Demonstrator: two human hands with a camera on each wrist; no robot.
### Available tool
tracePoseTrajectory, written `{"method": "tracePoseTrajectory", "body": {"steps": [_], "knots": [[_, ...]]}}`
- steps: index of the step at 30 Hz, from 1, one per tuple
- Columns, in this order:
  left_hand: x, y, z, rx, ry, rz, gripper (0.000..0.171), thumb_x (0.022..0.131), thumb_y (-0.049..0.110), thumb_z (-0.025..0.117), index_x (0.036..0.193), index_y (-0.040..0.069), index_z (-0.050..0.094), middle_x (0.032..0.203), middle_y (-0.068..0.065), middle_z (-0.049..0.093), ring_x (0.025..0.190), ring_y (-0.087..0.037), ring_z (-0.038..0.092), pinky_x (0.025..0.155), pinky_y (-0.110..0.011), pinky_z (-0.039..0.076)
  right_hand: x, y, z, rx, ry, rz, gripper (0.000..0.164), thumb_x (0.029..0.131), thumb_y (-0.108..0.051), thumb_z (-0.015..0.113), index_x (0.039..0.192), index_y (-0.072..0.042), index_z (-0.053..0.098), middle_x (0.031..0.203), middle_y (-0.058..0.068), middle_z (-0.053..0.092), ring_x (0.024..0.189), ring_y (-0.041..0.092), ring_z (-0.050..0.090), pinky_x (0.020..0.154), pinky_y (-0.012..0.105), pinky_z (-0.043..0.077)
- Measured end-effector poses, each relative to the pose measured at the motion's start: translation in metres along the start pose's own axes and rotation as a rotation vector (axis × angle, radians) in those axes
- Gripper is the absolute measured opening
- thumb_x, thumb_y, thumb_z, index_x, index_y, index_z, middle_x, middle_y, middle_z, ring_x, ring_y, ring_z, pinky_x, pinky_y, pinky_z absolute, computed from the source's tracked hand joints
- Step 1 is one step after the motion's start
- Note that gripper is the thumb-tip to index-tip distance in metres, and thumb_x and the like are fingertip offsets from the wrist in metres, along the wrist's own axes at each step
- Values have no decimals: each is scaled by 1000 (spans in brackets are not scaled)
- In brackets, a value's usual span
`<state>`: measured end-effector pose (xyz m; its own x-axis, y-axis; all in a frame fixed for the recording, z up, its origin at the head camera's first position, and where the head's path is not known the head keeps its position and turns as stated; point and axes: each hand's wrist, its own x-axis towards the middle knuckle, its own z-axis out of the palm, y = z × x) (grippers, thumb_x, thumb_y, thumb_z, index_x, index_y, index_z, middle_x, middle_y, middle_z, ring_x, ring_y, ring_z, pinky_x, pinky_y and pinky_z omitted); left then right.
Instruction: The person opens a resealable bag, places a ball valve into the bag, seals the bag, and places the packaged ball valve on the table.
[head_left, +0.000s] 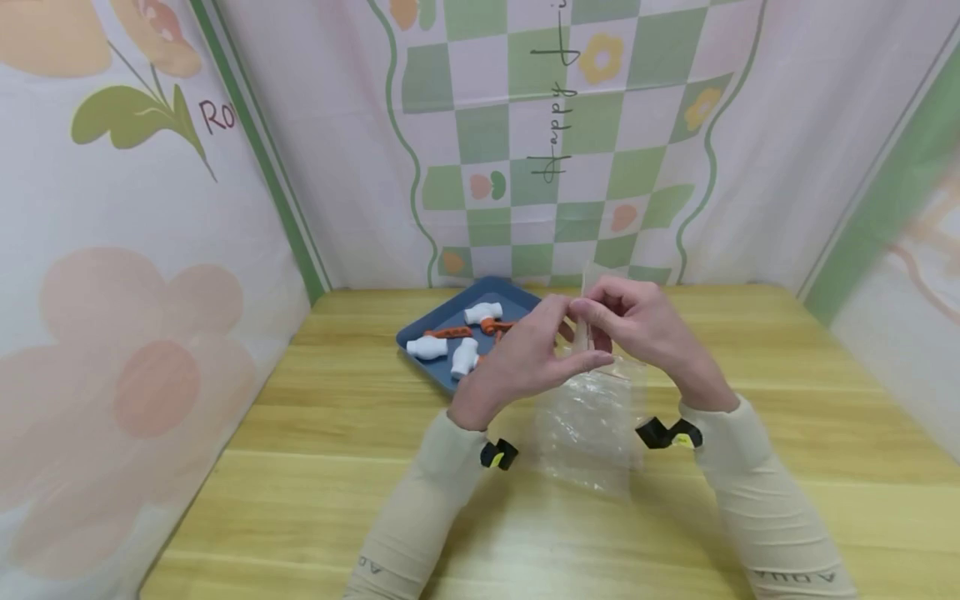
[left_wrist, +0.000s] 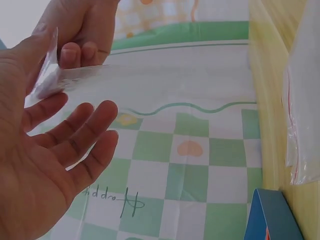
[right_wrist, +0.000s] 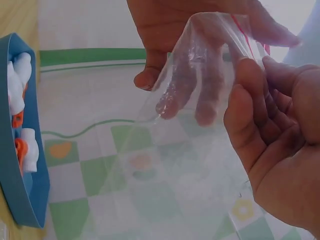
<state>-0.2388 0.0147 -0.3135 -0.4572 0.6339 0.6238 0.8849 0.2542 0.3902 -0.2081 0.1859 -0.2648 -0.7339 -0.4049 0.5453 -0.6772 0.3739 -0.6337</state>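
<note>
Your right hand (head_left: 643, 323) pinches a bag (right_wrist: 192, 57); your left hand (head_left: 521, 352), at nine o'clock, touches it loosely. Likely opening it; next, peel gently.

Wooden table (head_left: 300, 500); green checkered cloth (head_left: 532, 133) hanging behind; flower-printed cloth (head_left: 142, 350) at left.

My right hand (head_left: 637, 325) pinches 1 thin clear plastic bag (right_wrist: 200, 55), limp, its red line (right_wrist: 242, 32) at 1 o'clock in the right-wrist view, my left hand (head_left: 525, 350) showing through

Cream sleeves (head_left: 772, 500) — dark lettering (head_left: 797, 577) — black wrist cameras (head_left: 657, 433).
</note>
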Motion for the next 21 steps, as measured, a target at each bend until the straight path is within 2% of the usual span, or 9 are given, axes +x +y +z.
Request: {"method": "tracePoseTrajectory", "body": {"steps": [6,9,16,21], "knots": [[1,1,0,22,-3,18,34,89,24,59,115,7,47,102,-2,52,88,-7,51,77,-15,45,0,1,1,23,13,-16,13,87,-2,62,75,-4,61,55,10,53,45,20,50,41,26,42],[-1,3,-2,35,-16,3,26,90,17,53,114,7,47,100,-2,52,87,-7,51,77,-13,44,0,1,2,18,16,8,13,88,-5,62,75,-5,61,55,10,52,44,22,51,41,27,43],[-3,6,-4,50,-44,-44,24,87,9,47,112,9,48,93,2,50,82,-3,51,76,-11,42,-1,-3,5,-54,47,62,15,88,-12,63,74,-7,60,52,11,50,42,22,48,38,24,37],[-3,6,-6,52,-73,-66,24,84,6,48,108,9,49,91,4,50,81,-2,51,73,-11,42,-1,-3,6,-69,59,79,16,89,-13,63,74,-6,60,52,11,49,42,23,46,37,25,36]]}}
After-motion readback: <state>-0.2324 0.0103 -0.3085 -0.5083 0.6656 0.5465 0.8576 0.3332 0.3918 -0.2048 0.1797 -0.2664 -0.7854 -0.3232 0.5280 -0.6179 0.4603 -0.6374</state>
